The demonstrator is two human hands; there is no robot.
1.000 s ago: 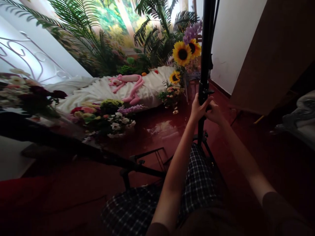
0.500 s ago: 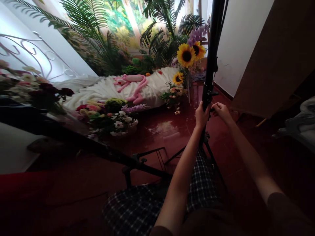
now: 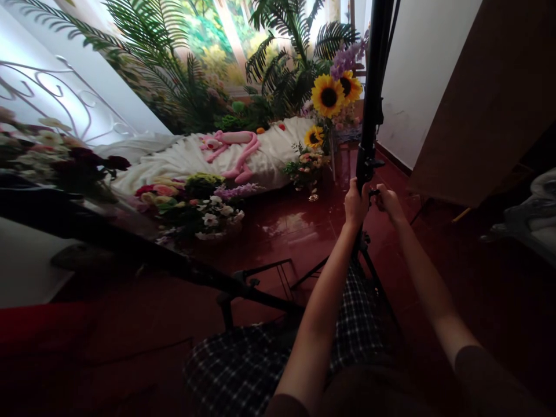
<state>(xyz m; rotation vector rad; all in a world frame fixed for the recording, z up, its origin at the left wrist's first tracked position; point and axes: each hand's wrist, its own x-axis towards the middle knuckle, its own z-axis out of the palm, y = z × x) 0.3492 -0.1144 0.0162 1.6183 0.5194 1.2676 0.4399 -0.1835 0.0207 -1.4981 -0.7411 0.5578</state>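
A black light stand (image 3: 370, 116) rises nearly upright in front of me, its splayed legs on the red floor. My left hand (image 3: 355, 204) is wrapped round its pole, just below a collar with a knob (image 3: 372, 163). On the pole's right side, my right hand (image 3: 388, 202) pinches a small black clamp knob (image 3: 374, 193), fingers closed. The fingertips of my right hand are partly hidden in shadow.
A second black stand (image 3: 174, 258) slants across the left. Behind lie a white-draped bench (image 3: 278, 156) with a pink plush toy (image 3: 237, 138), sunflowers (image 3: 328, 97), flower bunches (image 3: 211, 217) and palm fronds (image 3: 147, 35). A brown panel (image 3: 469, 116) leans at right.
My right hand has turned and closed in on the knob beside the pole, its fingers more curled. My left hand keeps its hold on the stand.
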